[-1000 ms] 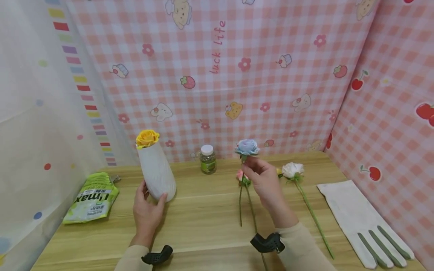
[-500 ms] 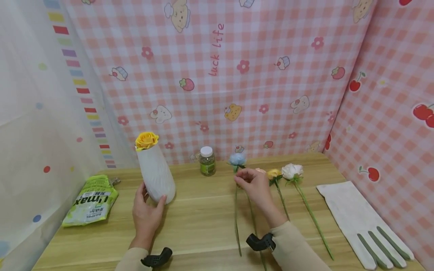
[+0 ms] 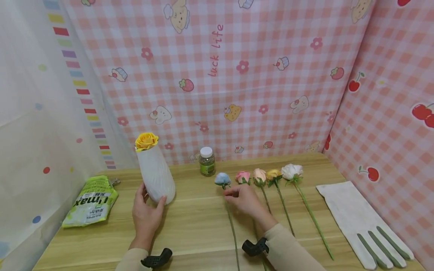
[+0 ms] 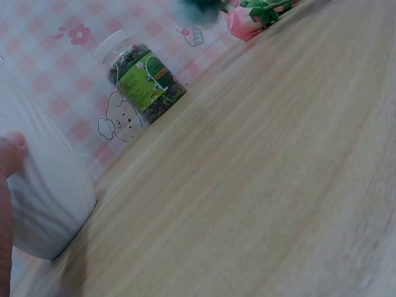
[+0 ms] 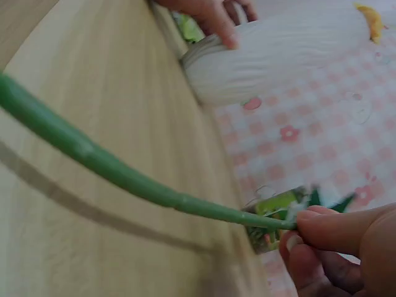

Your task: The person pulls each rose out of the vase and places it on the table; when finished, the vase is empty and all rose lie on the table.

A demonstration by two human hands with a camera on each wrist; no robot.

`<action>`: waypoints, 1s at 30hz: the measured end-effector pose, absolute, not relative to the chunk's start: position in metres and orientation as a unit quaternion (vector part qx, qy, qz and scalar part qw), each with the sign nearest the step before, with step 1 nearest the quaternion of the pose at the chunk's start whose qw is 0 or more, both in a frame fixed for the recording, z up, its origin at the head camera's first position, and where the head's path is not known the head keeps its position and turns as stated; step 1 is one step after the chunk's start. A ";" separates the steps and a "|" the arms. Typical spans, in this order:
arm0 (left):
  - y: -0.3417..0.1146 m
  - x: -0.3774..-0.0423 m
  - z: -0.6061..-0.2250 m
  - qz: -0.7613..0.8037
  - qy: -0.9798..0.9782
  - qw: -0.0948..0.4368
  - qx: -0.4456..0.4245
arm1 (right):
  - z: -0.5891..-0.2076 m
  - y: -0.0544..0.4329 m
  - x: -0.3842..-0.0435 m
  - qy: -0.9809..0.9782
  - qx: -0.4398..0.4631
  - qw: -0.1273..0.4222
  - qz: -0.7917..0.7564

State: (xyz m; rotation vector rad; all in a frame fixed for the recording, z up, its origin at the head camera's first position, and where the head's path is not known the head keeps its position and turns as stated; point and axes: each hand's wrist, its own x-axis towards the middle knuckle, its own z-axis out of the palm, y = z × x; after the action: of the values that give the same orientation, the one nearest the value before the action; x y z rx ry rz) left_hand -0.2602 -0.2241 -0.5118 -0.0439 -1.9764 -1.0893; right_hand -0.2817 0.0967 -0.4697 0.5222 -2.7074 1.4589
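My left hand [image 3: 147,216] grips the lower part of a white ribbed vase [image 3: 156,175], its thumb [image 4: 11,154] against the near side in the left wrist view. A yellow rose [image 3: 147,141] shows at the vase's mouth. With thumb and fingers, my right hand [image 3: 245,203] pinches the green stem [image 5: 167,195] of a light blue artificial flower [image 3: 222,178], just under its bloom. In the right wrist view the stem is above the wooden table, with a shadow below it. Right of the bloom lies a pink rose [image 3: 242,177], its stem partly behind my right hand.
Peach [image 3: 259,175], yellow-orange [image 3: 273,174] and white flowers [image 3: 292,171] lie in a row to the right. A white glove [image 3: 359,218] lies beyond them. A white-capped jar [image 3: 207,162] stands at the back; a green snack bag [image 3: 91,201] lies far left.
My right hand has lowered the blue flower and carried it left, from above the pink rose to its left side. The row of flowers is now uncovered. My left hand and vase stay put.
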 end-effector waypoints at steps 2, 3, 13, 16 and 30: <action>-0.224 -0.260 -0.512 -0.435 -0.790 0.431 -0.021 | -0.474 0.096 -0.282 -0.871 0.160 -0.006 0.464; -0.224 -0.260 -0.513 -0.434 -0.790 0.433 -0.023 | -0.476 0.096 -0.282 -0.874 0.158 -0.011 0.460; -0.224 -0.260 -0.512 -0.433 -0.787 0.439 -0.026 | -0.483 0.095 -0.281 -0.892 0.151 0.015 0.425; -0.224 -0.260 -0.512 -0.433 -0.787 0.439 -0.023 | -0.484 0.096 -0.281 -0.898 0.143 0.025 0.415; -0.223 -0.259 -0.511 -0.433 -0.791 0.431 -0.021 | -0.488 0.098 -0.283 -0.879 0.105 0.006 0.466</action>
State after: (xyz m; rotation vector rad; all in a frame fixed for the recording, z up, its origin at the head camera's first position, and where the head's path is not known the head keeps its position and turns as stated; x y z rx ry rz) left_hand -0.2594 -0.2233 -0.5107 -0.0529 -1.9732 -1.0811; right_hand -0.2833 0.0980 -0.4882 0.3295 -2.7492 1.4580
